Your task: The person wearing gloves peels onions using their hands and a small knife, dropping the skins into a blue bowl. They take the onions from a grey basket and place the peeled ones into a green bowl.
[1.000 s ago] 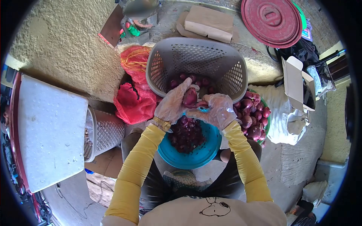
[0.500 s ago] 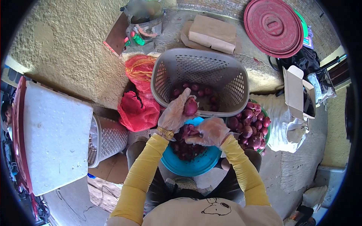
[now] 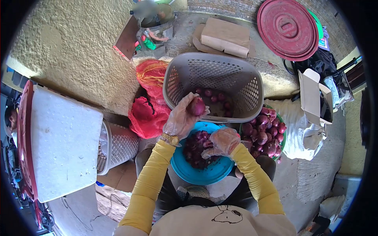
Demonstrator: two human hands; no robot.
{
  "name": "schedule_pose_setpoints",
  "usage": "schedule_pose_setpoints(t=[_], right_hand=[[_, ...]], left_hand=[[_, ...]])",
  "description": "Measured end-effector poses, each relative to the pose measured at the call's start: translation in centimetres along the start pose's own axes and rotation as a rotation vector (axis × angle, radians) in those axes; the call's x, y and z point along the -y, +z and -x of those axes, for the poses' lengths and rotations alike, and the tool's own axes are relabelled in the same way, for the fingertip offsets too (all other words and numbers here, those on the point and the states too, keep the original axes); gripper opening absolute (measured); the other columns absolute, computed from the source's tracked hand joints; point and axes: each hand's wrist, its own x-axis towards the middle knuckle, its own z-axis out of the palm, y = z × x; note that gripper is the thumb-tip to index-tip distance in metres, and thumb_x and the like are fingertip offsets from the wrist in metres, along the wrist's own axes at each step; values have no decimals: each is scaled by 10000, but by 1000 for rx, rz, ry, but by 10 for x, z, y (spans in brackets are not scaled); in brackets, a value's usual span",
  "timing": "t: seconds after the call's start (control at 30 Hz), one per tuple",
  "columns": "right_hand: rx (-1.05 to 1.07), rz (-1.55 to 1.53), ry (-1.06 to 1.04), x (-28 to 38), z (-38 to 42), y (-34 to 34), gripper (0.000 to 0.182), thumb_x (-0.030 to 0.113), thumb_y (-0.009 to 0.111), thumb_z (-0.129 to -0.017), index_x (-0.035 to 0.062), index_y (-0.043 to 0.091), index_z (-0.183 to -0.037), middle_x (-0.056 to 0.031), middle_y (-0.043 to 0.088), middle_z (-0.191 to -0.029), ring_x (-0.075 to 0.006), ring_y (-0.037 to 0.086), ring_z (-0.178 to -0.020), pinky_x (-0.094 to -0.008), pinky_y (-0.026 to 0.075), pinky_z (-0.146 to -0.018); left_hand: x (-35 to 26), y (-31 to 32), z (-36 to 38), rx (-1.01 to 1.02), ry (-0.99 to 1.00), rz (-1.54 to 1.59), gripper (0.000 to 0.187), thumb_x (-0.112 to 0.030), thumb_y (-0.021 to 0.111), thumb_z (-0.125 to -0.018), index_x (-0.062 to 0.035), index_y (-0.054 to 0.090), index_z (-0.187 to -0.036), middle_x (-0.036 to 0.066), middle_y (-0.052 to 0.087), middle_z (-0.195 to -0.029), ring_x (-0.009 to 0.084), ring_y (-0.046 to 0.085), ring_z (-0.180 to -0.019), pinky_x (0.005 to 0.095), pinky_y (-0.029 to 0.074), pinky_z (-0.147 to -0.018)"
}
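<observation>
In the head view a red onion point(image 3: 196, 106) is held in my left hand point(image 3: 180, 120), which wears a clear plastic glove. It is raised at the near rim of the grey perforated laundry basket point(image 3: 252, 112), where several red onions point(image 3: 214, 97) lie on the bottom. My right hand point(image 3: 225, 141), gloved too, is lower, over the blue basin point(image 3: 201, 179). Its fingers are curled, and what they hold, if anything, is hidden. Dark red onion skins point(image 3: 197, 151) fill the basin. Beside my right hand, a green-rimmed container point(image 3: 284, 118) is heaped with red onions point(image 3: 262, 137).
A red mesh sack point(image 3: 151, 114) leans left of the basket. Farther left stand a white foam box point(image 3: 65, 141) and another perforated basket point(image 3: 123, 147). Behind lie flattened cardboard point(image 3: 224, 35) and a dark red lid point(image 3: 288, 29). A white sack point(image 3: 301, 133) is at the right.
My left hand has lifted the onion slightly towards the laundry basket. My right hand has moved a little right and down, away from the left. The whole view has shifted slightly.
</observation>
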Motion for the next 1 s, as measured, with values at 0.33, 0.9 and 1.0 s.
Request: schedule_pose_setpoints(t=[0.33,0.9,1.0], right_hand=[[-191,-630,-103,-12,37,-76,605,613,775,-832,37,752,-1019,-137,724,-809,-271,716,-770,-376,537,-705],[-607,-433,203,-47,-21,-58,740,706,810,-675,10,752,-918,-224,693,-815,-424,681,-820,-475,525,-756],[-585,-468,195,-56,-20,-48,712,682,795,-701,14,753,-943,-239,692,-835,-439,678,-854,-490,520,-779]], left_hand=[[-15,31,-11,40,-14,-208,615,-601,549,-1012,-22,563,-1219,158,645,-1080,304,685,-947,459,629,-764],[12,32,-35,-66,-83,-101,626,-557,551,-1028,51,607,-1166,208,682,-1099,309,695,-940,446,623,-805],[15,31,-38,-80,-89,-92,621,-544,584,-1015,63,645,-1134,221,699,-1113,339,725,-934,481,648,-778]])
